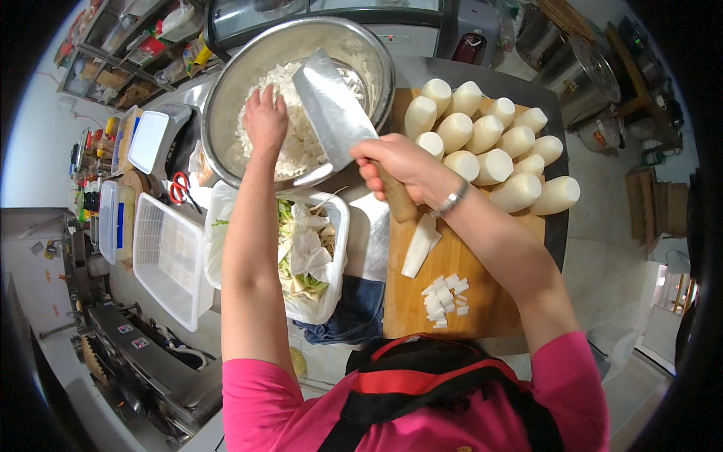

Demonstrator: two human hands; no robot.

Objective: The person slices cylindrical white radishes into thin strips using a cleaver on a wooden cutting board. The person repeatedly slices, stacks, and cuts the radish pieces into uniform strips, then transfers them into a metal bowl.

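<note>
My right hand (pixel 398 169) grips the wooden handle (pixel 397 192) of a cleaver. Its broad steel blade (pixel 333 107) reaches over a large stainless steel bowl (pixel 386 62). Inside the bowl lie many chopped white pieces (pixel 305 148), which look like radish. My left hand (pixel 265 121) is over the bowl's left side, fingers slightly apart, against the pieces; its palm side is hidden. Below the right wrist, lengthwise-cut white radish (pixel 419 246) lies on a wooden cutting board (pixel 480 271). A small pile of cut pieces (pixel 443 299) sits near the board's front edge.
Several peeled white radishes (pixel 484 134) cover the board's far part. A lined white bin (pixel 339 248) of vegetable scraps stands below the bowl, beside a dark blue cloth (pixel 356 311). Left are red-handled scissors (pixel 179 187), a white plastic basket (pixel 169 254) and a lidded container (pixel 155 141).
</note>
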